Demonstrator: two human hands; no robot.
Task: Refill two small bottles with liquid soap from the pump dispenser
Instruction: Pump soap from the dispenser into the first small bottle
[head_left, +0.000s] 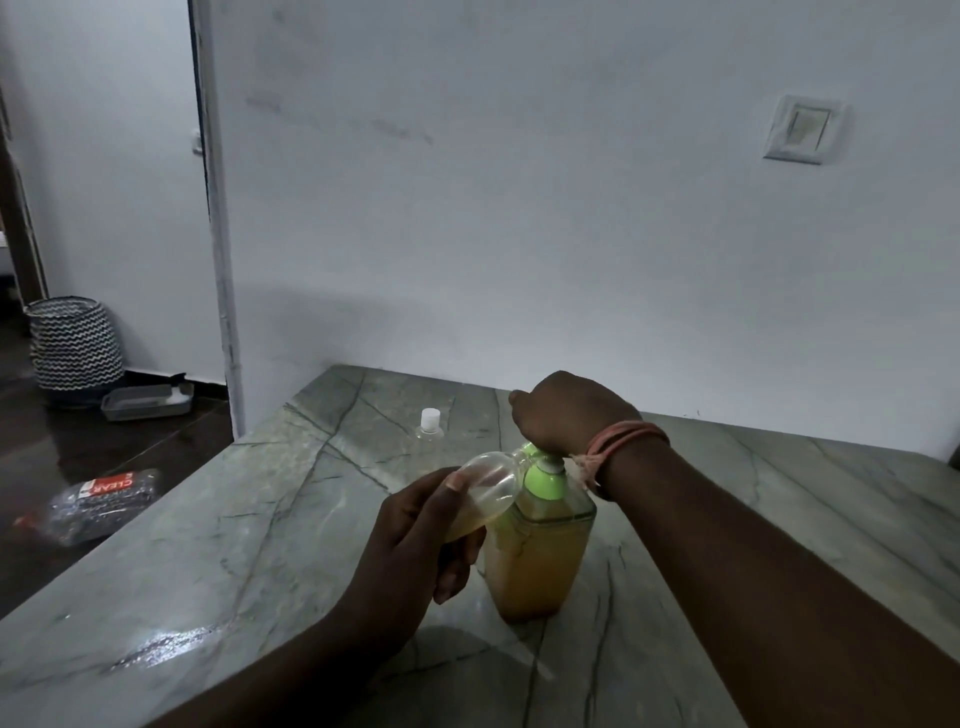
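Note:
A clear square pump dispenser (535, 561), about two-thirds full of amber soap, stands mid-table with a green collar and pump head. My right hand (566, 410) sits on top of the pump head and presses it, fingers curled down over it; a pink thread band circles the wrist. My left hand (415, 540) grips a small clear bottle (488, 488), tilted with its open mouth against the green nozzle. Some amber soap lies in its lower side. A second small clear bottle (430, 423) with a white cap stands behind, apart from both hands.
The grey-green marble table (260, 519) has its left edge running diagonally; a white wall stands just behind it. On the dark floor at left are a plastic-wrapped pack (98, 501), a grey tray (145, 402) and a zigzag-patterned basket (75, 345).

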